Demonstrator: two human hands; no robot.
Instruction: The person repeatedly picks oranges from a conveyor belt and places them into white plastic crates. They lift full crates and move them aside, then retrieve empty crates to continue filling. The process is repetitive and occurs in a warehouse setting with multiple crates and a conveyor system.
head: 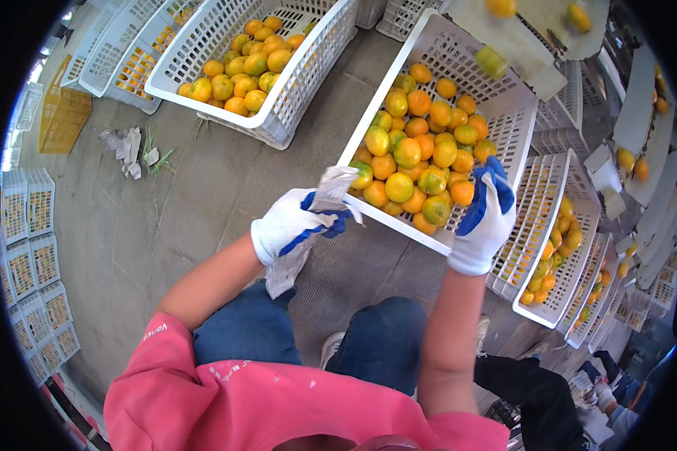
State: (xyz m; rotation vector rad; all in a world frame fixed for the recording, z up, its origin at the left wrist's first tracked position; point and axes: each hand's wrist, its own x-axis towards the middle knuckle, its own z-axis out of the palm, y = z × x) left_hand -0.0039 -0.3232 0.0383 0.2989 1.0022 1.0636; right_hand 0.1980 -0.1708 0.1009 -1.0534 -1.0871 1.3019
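My left hand [299, 222], in a white glove with a blue coated palm, grips a crumpled strip of printed paper [334, 185]. Part of the paper sticks up past the fingers and part hangs below toward my knee. Just ahead stands a white perforated plastic crate [409, 230] partly filled with orange and green-tinged citrus fruits [408, 152]. My right hand [488, 206], gloved alike, is over the crate's near right side with its fingers curled beside an orange fruit [462, 193]. The glove hides whether anything is between those fingers.
Another white crate [285, 121] of citrus stands ahead to the left. More crates [553, 282] line the right side, below sorting chutes [519, 51] with fruit on them. Paper scraps [127, 149] lie on the floor. Crates are stacked at far left [36, 242]. A person's dark-trousered leg [524, 389] is at lower right.
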